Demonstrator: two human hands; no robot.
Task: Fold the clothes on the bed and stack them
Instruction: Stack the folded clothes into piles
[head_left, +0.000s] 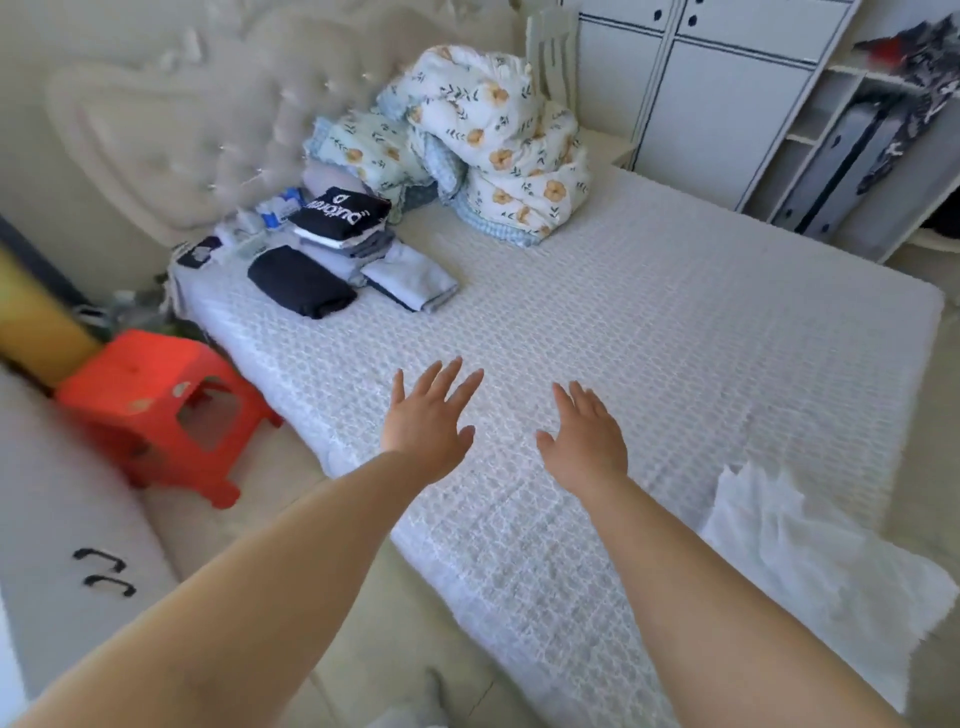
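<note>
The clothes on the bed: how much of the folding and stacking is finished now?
Looks nearly done: folded clothes sit stacked near the headboard, with a dark folded piece and a light blue one beside them. The left hand and right hand hold nothing. Possibly left: adding those two to the stack.

A red plastic stool (156, 410) is standing beside the bed; a white wardrobe with dark trim (711, 98) is standing behind it.
</note>
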